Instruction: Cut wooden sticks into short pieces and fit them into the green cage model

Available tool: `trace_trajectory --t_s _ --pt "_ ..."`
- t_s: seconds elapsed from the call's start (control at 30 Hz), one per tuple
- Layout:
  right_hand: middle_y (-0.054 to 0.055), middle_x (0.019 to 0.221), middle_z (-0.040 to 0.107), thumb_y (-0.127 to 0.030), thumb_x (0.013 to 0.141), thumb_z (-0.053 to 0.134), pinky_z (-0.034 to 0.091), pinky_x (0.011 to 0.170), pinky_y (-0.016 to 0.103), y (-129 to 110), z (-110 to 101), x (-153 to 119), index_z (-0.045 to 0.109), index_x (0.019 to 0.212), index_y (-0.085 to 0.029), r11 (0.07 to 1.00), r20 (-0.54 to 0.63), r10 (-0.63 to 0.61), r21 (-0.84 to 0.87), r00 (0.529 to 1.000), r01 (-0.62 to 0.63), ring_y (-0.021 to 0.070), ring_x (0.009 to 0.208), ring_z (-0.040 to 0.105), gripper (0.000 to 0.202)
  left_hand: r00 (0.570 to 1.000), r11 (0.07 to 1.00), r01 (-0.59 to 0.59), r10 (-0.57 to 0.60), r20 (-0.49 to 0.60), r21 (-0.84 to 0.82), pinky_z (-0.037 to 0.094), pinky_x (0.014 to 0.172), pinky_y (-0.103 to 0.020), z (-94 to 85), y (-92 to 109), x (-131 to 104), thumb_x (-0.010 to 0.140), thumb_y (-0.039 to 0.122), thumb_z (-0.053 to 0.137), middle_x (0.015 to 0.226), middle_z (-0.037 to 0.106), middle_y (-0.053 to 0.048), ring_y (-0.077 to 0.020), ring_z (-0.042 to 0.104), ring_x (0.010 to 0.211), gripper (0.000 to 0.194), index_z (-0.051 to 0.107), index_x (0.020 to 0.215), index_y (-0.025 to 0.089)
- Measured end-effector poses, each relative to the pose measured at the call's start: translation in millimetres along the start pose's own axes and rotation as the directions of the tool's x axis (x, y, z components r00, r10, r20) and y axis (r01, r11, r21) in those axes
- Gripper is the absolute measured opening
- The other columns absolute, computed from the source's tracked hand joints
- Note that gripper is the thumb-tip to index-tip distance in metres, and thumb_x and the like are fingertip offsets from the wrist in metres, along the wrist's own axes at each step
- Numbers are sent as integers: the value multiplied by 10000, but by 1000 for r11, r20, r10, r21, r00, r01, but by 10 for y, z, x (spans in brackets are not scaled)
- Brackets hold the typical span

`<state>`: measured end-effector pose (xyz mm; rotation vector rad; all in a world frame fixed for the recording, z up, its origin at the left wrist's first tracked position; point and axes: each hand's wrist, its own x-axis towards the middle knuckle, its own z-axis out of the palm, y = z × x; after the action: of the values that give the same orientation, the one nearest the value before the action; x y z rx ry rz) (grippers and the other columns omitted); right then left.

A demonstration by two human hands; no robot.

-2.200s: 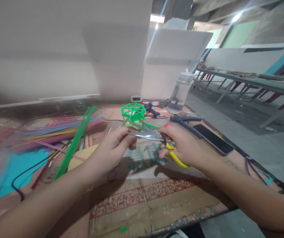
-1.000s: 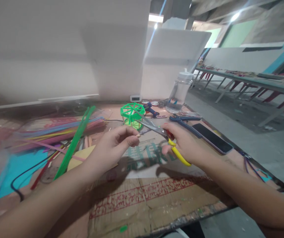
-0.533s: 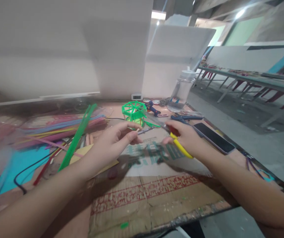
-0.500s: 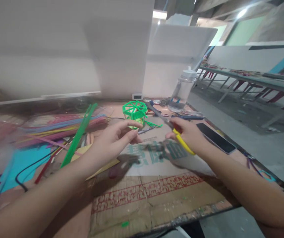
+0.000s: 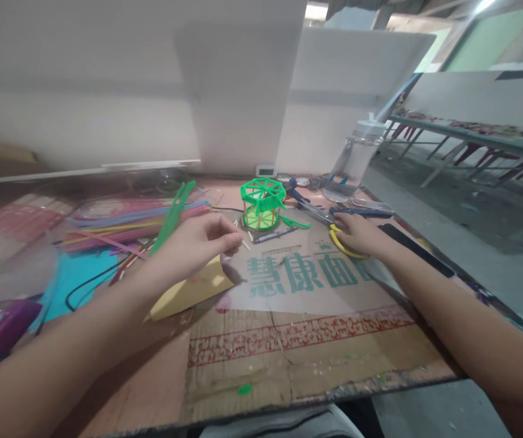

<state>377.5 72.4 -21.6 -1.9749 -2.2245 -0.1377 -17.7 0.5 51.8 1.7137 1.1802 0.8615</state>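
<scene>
Dim, glaring lamp (image 5: 485, 6) upper right, soft shadows, left edge blurred

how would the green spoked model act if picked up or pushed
The green spoked model is probably light, being mostly open framework. Its thin posts look likely to bend if squeezed. Standing on its base, it may slide.

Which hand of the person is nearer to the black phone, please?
Right. The right hand, at the yellow-handled scissors, is just to the left of the black phone. The left hand is much farther left, near the yellow paper.
</scene>
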Motion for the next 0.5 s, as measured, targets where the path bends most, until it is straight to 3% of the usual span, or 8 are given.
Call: trace_trajectory --t_s 0.1,0.2,0.3,0.33,0.4,0.5 --pt "242 1206 647 -267 884 587 473 962 492 -154 -138 -65 617 1302 -73 996 -135 -84 -27 987 81 377 1128 615 462 992 973 125 -121 35 -193 514 645 -255 17 -88 -81 799 287 714 748 710 -12 -144 667 702 142 641 820 168" --pt "142 1017 710 -301 931 574 518 877 426 -542 -343 -222 671 1190 -138 928 -343 -285 136 895 348 287 954 670 320 982 901 186 -160 99 -392 530 682 -251 67 -136 -122 765 237 767 763 724 -16 -132 675 708 167 654 858 157" --pt "39 927 721 -312 955 610 539 795 310 -1105 -511 -424 537 1391 -209 629 -361 -535 432 763 646 169 801 679 454 975 789 218 -160 151 -574 530 686 -235 140 -172 -131 717 245 834 743 719 -10 -110 659 677 250 650 859 152" --pt "29 936 724 -282 966 601 535 797 289 -1295 -544 -474 513 1420 -222 515 -394 -594 484 702 707 150 811 678 466 974 758 226 -153 169 -612 527 679 -230 162 -188 -131 698 269 856 739 714 -9 -107 653 674 285 653 860 151" --pt "18 948 727 -225 989 567 524 785 258 -1628 -569 -527 575 1366 -249 365 -474 -622 529 624 766 126 832 669 378 974 739 214 -113 195 -639 516 657 -223 195 -232 -131 665 345 885 732 703 -7 -106 641 671 344 668 842 145" --pt "12 890 718 -219 987 573 520 765 251 -1943 -522 -496 719 1146 -244 261 -541 -553 610 634 748 121 821 653 217 983 801 132 -32 179 -583 496 645 -219 211 -321 -127 684 447 862 718 686 -5 -103 621 662 375 694 820 140"
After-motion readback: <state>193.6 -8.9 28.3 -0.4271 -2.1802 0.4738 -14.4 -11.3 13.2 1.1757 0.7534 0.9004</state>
